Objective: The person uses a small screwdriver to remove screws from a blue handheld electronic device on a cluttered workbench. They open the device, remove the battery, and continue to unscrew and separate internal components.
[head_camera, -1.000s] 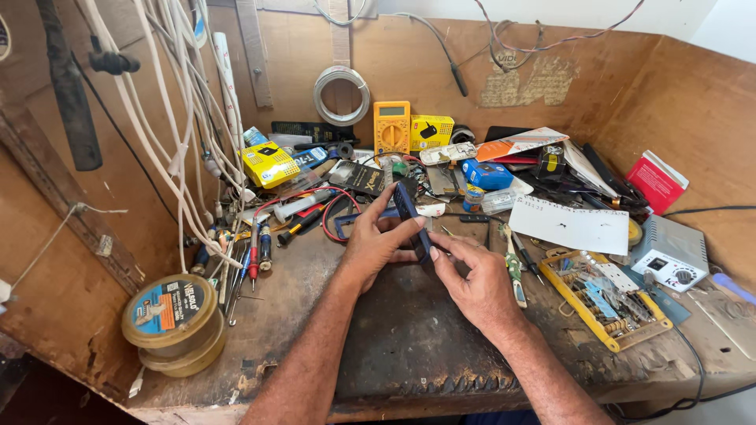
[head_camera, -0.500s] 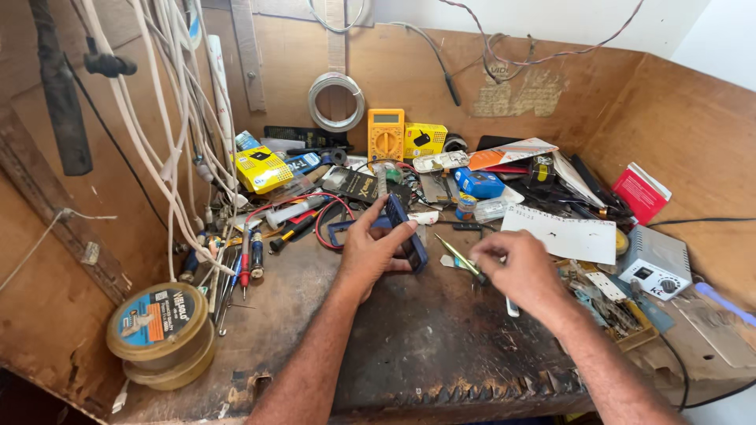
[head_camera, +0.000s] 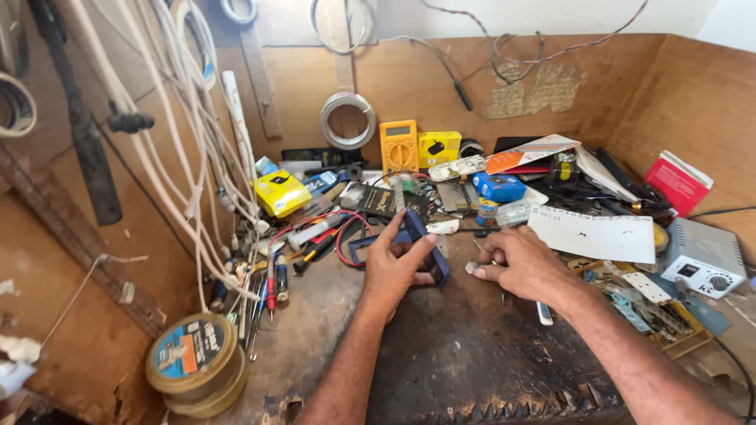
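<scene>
1. Left hand (head_camera: pixel 394 267) gripping a dark blue phone (head_camera: pixel 421 248) edge-on, fingers closed round its lower half, thumb pressing along the near edge; probably tilting it up so one long side faces the other hand.
2. Right hand (head_camera: pixel 528 267) resting just beside the phone, fingers mostly curled, thumb and forefinger pinching something small and pale (head_camera: pixel 471 270) at the tips; too small to tell what. Not touching the phone.
3. Both wrists bracing low over the dark, worn tabletop (head_camera: pixel 472 362), likely steadying fine work close to the body.
4. Phone sitting mid-bench, above the bare patch of tabletop, just in front of the clutter: slim, rectangular, dark blue with a glossy edge, standing tilted rather than lying flat. Screen side not showing clearly.
5. Lying behind the phone: a blue frame-like part (head_camera: pixel 370 245), flat on the tabletop, ringed by a red wire loop (head_camera: pixel 342 228).
6. Crowding the back wall, within reach: orange multimeter (head_camera: pixel 398 145), yellow box (head_camera: pixel 280 191), coil of grey wire (head_camera: pixel 347 120) hanging on the board.
7. Standing to the left: screwdrivers and pens (head_camera: pixel 272 279) bunched under white cables (head_camera: pixel 197 157); flat reels of solder (head_camera: pixel 193 362) stacked at the near corner.
8. Sitting far right: small grey power unit (head_camera: pixel 703 256), white paper sheet (head_camera: pixel 602 234), red box (head_camera: pixel 677 182).
</scene>
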